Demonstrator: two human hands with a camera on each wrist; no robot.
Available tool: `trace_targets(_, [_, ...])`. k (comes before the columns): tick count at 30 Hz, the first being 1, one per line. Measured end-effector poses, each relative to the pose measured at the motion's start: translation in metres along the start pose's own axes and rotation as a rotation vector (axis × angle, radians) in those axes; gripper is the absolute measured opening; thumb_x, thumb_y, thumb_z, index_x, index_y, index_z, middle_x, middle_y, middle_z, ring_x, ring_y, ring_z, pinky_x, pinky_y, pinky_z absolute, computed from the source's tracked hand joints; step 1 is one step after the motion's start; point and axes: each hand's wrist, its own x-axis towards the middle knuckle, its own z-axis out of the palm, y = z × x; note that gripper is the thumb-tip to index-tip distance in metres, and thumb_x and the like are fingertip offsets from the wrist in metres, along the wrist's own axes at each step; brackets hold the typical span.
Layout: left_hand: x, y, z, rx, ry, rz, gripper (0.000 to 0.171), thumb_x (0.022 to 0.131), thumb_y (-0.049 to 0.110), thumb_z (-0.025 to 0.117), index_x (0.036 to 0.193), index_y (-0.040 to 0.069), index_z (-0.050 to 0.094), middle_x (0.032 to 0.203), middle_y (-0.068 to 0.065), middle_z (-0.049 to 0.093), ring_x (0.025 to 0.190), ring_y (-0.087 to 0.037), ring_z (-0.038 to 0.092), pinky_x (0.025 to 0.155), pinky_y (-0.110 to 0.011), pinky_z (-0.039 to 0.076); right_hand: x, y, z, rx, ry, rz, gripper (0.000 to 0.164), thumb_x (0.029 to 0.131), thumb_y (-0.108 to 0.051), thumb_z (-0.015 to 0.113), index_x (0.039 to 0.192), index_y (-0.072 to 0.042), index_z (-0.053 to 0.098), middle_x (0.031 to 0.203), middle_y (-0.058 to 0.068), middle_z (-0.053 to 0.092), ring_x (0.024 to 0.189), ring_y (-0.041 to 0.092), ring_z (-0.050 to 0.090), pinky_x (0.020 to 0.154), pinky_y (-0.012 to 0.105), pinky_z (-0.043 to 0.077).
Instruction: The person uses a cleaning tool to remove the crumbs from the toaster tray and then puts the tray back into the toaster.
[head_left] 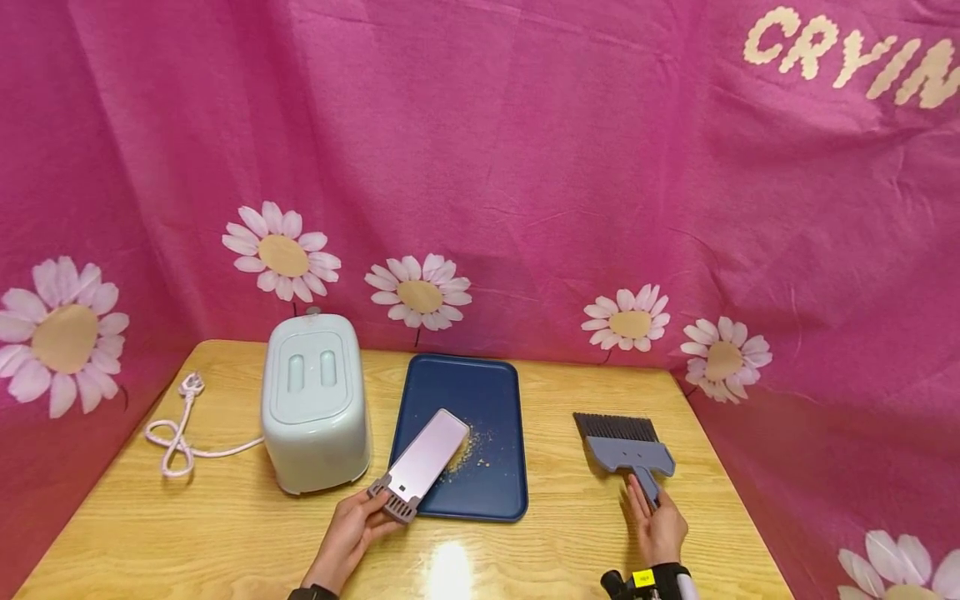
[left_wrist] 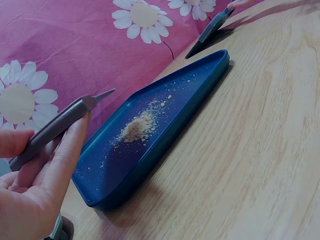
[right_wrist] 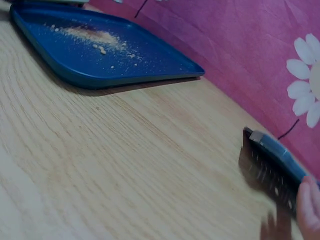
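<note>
My left hand (head_left: 352, 530) pinches the slotted brown-grey end of a flat, shiny crumb tray (head_left: 429, 455), thumb on top and fingers beneath. Held tilted, it overlaps the lower left of a dark blue rectangular tray (head_left: 465, 387). In the left wrist view a small heap of tan crumbs (left_wrist: 137, 129) lies on the blue tray, with finer bits scattered around it. On the right, my right hand (head_left: 662, 527) grips the short handle of a grey-blue brush (head_left: 630, 454). Its dark bristles point away from me, close over the table in the right wrist view.
A pale blue toaster-like appliance (head_left: 317, 417) with two oval recesses on top stands left of the blue tray. Its white cord (head_left: 180, 437) lies looped on the wooden table (head_left: 555, 550). Pink flowered cloth (head_left: 525, 167) hangs behind and along both sides.
</note>
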Motion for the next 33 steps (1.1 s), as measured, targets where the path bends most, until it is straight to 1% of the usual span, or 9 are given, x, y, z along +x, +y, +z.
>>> trace_targets(2, [0.0, -0.001, -0.001, -0.003, -0.002, -0.002, 0.041, 0.1, -0.002, 0.037, 0.132, -0.027, 0.029, 0.11, -0.027, 0.062, 0.084, -0.021, 0.065, 0.076, -0.042, 0.057, 0.0, 0.0, 0.013, -0.165, 0.073, 0.01, 0.046, 0.105, -0.013, 0.023, 0.148, 0.003, 0.016, 0.13, 0.032, 0.05, 0.085, 0.014, 0.069, 0.095, 0.029, 0.045])
trace_targets(6, [-0.001, -0.001, -0.002, -0.011, -0.016, -0.004, 0.042, 0.1, -0.002, 0.038, 0.132, -0.027, 0.028, 0.107, -0.024, 0.063, 0.083, -0.021, 0.065, 0.076, -0.042, 0.057, 0.014, 0.004, 0.021, -0.45, 0.088, -0.022, 0.045, 0.103, -0.011, 0.032, 0.143, 0.008, 0.022, 0.126, 0.025, 0.056, 0.084, 0.005, 0.067, 0.091, 0.024, 0.047])
trace_targets(8, [-0.001, -0.001, -0.003, -0.014, -0.025, -0.004, 0.042, 0.1, -0.002, 0.038, 0.133, -0.027, 0.028, 0.106, -0.022, 0.063, 0.083, -0.02, 0.065, 0.076, -0.041, 0.057, 0.02, 0.005, 0.024, -0.557, 0.092, -0.04, 0.033, 0.099, -0.007, 0.042, 0.129, 0.007, 0.038, 0.096, 0.009, 0.07, 0.078, 0.004, 0.068, 0.083, 0.021, 0.051])
trace_targets(10, [-0.001, -0.002, -0.004, -0.019, -0.031, -0.006, 0.042, 0.1, -0.001, 0.039, 0.132, -0.027, 0.028, 0.106, -0.022, 0.064, 0.083, -0.02, 0.065, 0.076, -0.041, 0.057, 0.023, 0.006, 0.032, -0.648, 0.107, -0.078, 0.024, 0.093, 0.0, 0.05, 0.116, 0.008, 0.043, 0.074, -0.001, 0.067, 0.07, 0.005, 0.068, 0.073, 0.019, 0.054])
trace_targets(13, [-0.002, -0.003, -0.006, -0.015, -0.049, -0.006, 0.043, 0.101, -0.001, 0.039, 0.131, -0.028, 0.026, 0.105, -0.022, 0.064, 0.084, -0.019, 0.065, 0.076, -0.039, 0.057, 0.019, 0.007, 0.049, -0.82, 0.173, -0.155, 0.033, 0.086, 0.01, 0.054, 0.115, 0.02, 0.041, 0.082, 0.021, 0.065, 0.064, 0.013, 0.067, 0.064, 0.022, 0.057])
trace_targets(16, [-0.002, -0.004, -0.006, -0.004, -0.065, -0.003, 0.043, 0.101, -0.001, 0.037, 0.131, -0.029, 0.025, 0.107, -0.023, 0.063, 0.084, -0.018, 0.065, 0.075, -0.038, 0.057, 0.013, 0.007, 0.062, -1.121, 0.234, -0.249, 0.046, 0.084, 0.008, 0.058, 0.122, 0.025, 0.04, 0.101, 0.042, 0.054, 0.083, 0.032, 0.065, 0.078, 0.039, 0.055])
trace_targets(20, [-0.002, -0.004, -0.005, 0.001, -0.051, -0.007, 0.043, 0.101, 0.0, 0.039, 0.131, -0.029, 0.027, 0.111, -0.028, 0.062, 0.085, -0.02, 0.065, 0.076, -0.039, 0.057, 0.015, 0.009, 0.065, -1.485, 0.255, -0.359, 0.044, 0.084, -0.007, 0.063, 0.115, 0.022, 0.051, 0.11, 0.039, 0.055, 0.105, 0.053, 0.047, 0.093, 0.054, 0.039])
trace_targets(24, [-0.001, -0.002, -0.004, -0.003, -0.037, -0.009, 0.043, 0.101, 0.0, 0.039, 0.132, -0.028, 0.027, 0.113, -0.03, 0.06, 0.086, -0.021, 0.065, 0.077, -0.04, 0.057, 0.018, 0.01, 0.064, -1.651, 0.218, -0.403, 0.039, 0.086, -0.014, 0.062, 0.106, 0.019, 0.057, 0.098, 0.036, 0.061, 0.095, 0.053, 0.054, 0.081, 0.057, 0.044])
trace_targets(33, [-0.003, -0.003, -0.008, -0.01, -0.071, -0.012, 0.045, 0.101, 0.001, 0.037, 0.133, -0.028, 0.023, 0.107, -0.022, 0.064, 0.085, -0.019, 0.065, 0.076, -0.038, 0.057, 0.019, 0.016, 0.052, -1.832, 0.194, -0.331, 0.034, 0.086, -0.015, 0.059, 0.099, 0.017, 0.059, 0.094, 0.035, 0.058, 0.09, 0.05, 0.057, 0.07, 0.057, 0.048])
